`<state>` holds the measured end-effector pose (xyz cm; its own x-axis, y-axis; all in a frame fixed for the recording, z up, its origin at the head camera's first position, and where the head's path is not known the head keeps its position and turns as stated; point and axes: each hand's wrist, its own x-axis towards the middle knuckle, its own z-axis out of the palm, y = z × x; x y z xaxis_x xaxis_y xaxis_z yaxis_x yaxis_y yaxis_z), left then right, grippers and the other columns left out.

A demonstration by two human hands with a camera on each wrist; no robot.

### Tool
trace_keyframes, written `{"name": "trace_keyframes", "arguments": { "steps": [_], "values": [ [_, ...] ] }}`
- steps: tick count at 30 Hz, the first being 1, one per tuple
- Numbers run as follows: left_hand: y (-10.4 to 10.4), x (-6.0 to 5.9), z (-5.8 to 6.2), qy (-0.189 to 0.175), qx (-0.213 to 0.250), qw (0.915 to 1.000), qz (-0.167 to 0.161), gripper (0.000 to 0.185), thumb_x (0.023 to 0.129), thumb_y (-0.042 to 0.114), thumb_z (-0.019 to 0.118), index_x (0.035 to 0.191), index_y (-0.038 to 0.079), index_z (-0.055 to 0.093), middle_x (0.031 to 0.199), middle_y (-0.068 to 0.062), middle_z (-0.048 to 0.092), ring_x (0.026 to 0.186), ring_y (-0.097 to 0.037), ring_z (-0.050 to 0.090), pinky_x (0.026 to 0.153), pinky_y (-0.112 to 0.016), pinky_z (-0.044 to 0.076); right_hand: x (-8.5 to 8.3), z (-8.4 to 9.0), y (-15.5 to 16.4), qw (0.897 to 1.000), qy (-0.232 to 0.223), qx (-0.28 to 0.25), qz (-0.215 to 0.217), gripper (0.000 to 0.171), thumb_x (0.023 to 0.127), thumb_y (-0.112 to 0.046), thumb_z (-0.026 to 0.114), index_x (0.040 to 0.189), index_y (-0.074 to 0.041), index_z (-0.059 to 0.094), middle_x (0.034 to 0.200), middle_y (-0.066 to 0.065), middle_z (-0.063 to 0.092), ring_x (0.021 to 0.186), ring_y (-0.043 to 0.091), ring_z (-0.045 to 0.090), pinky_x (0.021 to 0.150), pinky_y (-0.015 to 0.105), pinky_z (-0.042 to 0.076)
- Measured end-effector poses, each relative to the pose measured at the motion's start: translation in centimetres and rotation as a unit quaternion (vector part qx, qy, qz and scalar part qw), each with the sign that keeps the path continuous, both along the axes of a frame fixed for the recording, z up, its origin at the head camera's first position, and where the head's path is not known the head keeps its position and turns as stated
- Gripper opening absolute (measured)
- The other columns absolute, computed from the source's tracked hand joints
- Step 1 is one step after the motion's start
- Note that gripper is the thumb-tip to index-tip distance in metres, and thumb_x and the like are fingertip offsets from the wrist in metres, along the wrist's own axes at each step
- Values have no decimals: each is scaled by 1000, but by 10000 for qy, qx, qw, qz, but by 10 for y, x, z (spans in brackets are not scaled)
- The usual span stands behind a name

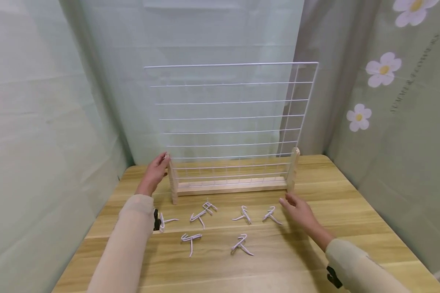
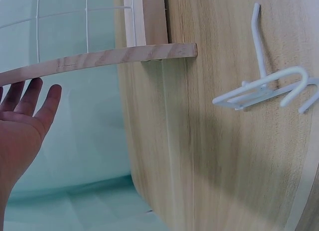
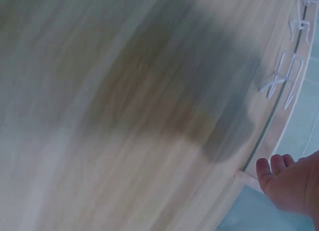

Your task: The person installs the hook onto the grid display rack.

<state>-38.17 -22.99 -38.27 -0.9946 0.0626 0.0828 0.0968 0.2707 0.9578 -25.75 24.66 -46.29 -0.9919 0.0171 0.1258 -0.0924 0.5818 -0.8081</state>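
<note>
A white wire grid panel [image 1: 231, 64] stands upright in a pale wooden stand [image 1: 231, 189] toward the back of the table. My left hand [image 1: 155, 174] is at the top of the stand's left post [image 1: 173, 185]. In the left wrist view its extended fingers [image 2: 31, 95] touch the post's outer face. My right hand [image 1: 300, 211] hovers near the foot of the right post [image 1: 291, 173], fingers relaxed and holding nothing. Several white wire hooks lie in front of the stand, among them a left one [image 2: 264, 89] and one nearest my right hand, a double-pronged hook [image 1: 271, 215].
The wooden table [image 1: 278, 260] has rounded back corners. Pale green curtains [image 1: 51, 122] hang close on the left, behind and on the right, where white flowers [image 1: 383, 69] are printed. Two front hooks [image 1: 191, 240] lie closer to me than the others.
</note>
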Motion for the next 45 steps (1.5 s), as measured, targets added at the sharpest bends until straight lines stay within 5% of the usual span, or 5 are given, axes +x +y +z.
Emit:
{"name": "trace_keyframes", "arguments": {
  "steps": [6, 23, 38, 45],
  "values": [
    [-4, 1, 1, -30, -69, 10000, 8, 61, 109, 37, 34, 160, 10, 14, 162, -18, 20, 145, -36, 24, 113, -56, 29, 2, -1, -11, 9982, -333, -456, -212, 60, 104, -35, 54, 139, 13, 46, 139, 31, 49, 129, 44, 47, 108, 52, 39],
    [-5, 2, 4, -50, -53, 10000, -24, 61, 109, 38, 34, 160, 10, 14, 162, -19, 19, 145, -36, 23, 114, -57, 26, 16, -14, -28, 9965, -442, -486, -525, 48, 100, -25, 62, 130, 11, 58, 130, 29, 58, 122, 41, 54, 101, 51, 45],
    [-1, 0, 3, -94, 23, 9999, -61, 62, 108, 39, 34, 160, 11, 14, 162, -18, 18, 146, -36, 22, 114, -56, 27, 22, -25, -31, 9984, -230, -122, -505, 38, 96, -22, 68, 121, 6, 66, 120, 22, 65, 112, 35, 59, 97, 52, 47],
    [0, 1, 3, -96, 39, 9999, -61, 63, 108, 39, 34, 160, 10, 13, 162, -19, 17, 146, -36, 21, 114, -56, 27, 22, -33, -33, 9983, 78, 329, -480, 31, 95, -16, 67, 113, 8, 70, 126, 28, 59, 123, 45, 51, 106, 56, 38]
  ]
}}
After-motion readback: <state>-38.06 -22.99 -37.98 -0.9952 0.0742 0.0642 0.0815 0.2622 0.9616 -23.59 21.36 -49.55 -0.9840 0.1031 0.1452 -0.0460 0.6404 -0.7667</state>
